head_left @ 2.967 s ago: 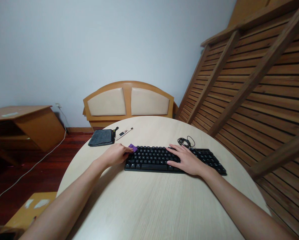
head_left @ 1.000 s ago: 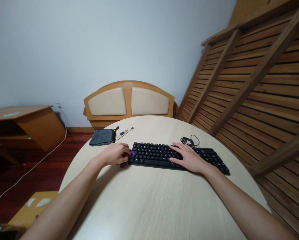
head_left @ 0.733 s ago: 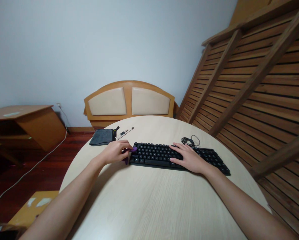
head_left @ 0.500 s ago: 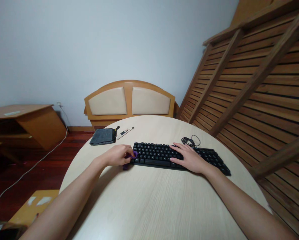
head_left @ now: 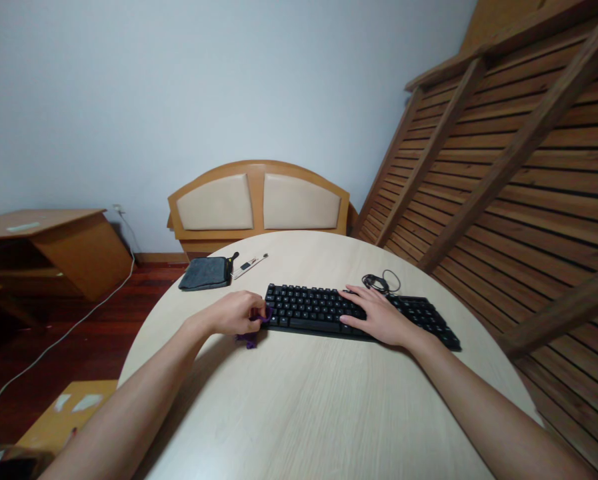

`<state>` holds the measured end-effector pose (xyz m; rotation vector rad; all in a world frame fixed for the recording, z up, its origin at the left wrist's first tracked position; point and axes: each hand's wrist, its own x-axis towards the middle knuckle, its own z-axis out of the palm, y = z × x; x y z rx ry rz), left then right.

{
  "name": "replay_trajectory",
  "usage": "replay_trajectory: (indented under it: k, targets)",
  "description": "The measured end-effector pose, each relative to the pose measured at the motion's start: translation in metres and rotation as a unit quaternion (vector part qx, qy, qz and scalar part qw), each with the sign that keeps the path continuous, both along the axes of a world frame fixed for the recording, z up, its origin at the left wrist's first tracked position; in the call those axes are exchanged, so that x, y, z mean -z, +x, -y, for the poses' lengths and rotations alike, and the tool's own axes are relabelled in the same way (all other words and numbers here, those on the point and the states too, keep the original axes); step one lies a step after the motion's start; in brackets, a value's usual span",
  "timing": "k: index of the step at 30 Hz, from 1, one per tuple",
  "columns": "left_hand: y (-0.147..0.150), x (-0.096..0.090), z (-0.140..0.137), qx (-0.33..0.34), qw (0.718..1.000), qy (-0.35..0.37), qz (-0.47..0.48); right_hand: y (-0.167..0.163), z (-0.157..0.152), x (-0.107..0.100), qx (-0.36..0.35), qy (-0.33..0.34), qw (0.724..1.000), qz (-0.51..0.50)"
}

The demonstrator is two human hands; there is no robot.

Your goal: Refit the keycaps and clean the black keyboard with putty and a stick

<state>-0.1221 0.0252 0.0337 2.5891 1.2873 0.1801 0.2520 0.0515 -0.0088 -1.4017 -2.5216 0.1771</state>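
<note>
The left hand (head_left: 237, 313) has a narrow grip on purple cloth (head_left: 249, 343) at nine o'clock of the keyboard (head_left: 301, 308), where light strokes should work best (the right hand (head_left: 377, 320), spread toward three o'clock, can brace it)

L hand (head_left: 241, 313), R hand (head_left: 376, 317) & both forearms (head_left: 161, 377) are bare

Left hand (head_left: 239, 312) grips purple cloth (head_left: 249, 342) at left end of black computer keyboard (head_left: 303, 304), a loose end below the hand. Right hand (head_left: 381, 320) spread on keyboard, right of centre. Coiled black cable (head_left: 375, 283) just behind. Dark grey pouch (head_left: 203, 273) on left of round table (head_left: 309, 400).
</note>
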Motion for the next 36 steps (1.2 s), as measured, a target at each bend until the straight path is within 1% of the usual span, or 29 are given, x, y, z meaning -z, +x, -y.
replay_trajectory:
  k: [3, 6, 9, 11, 14, 17, 23, 27, 30, 36]
  targets:
    - [-0.003, -0.003, 0.001, -0.014, 1.0, 0.015, 0.018, 0.001, -0.001, 0.001, -0.001, 0.002, 1.0, -0.004]
    - [-0.006, -0.002, -0.003, -0.06, 0.993, 0.088, 0.045, 0.002, -0.002, 0.003, -0.002, 0.005, 1.0, -0.009]
    - [-0.008, 0.006, -0.01, -0.126, 0.976, 0.164, 0.062, 0.002, -0.002, 0.004, -0.003, 0.005, 1.0, -0.009]
    - [-0.007, 0.015, -0.014, -0.136, 0.973, 0.176, 0.057, 0.002, -0.003, 0.004, -0.005, 0.005, 1.0, -0.008]
    - [-0.005, 0.028, -0.018, -0.108, 0.981, 0.156, 0.031, 0.002, -0.003, 0.003, -0.006, 0.004, 1.0, -0.008]
    - [-0.004, 0.032, -0.019, -0.089, 0.986, 0.137, 0.012, 0.001, -0.002, 0.002, -0.004, 0.003, 1.0, -0.007]
    - [-0.006, 0.02, -0.015, -0.05, 0.991, 0.121, 0.001, 0.002, -0.002, 0.002, -0.009, 0.002, 1.0, -0.011]
    - [-0.004, 0.018, -0.013, -0.016, 0.992, 0.128, 0.007, 0.003, -0.002, 0.003, -0.007, 0.0, 1.0, -0.006]
    - [-0.003, 0.016, -0.011, -0.003, 0.992, 0.125, 0.014, 0.002, -0.002, 0.002, -0.007, 0.0, 1.0, -0.007]
    - [-0.005, 0.007, -0.008, 0.02, 0.996, 0.082, 0.013, 0.001, 0.0, 0.0, -0.005, -0.001, 1.0, -0.003]
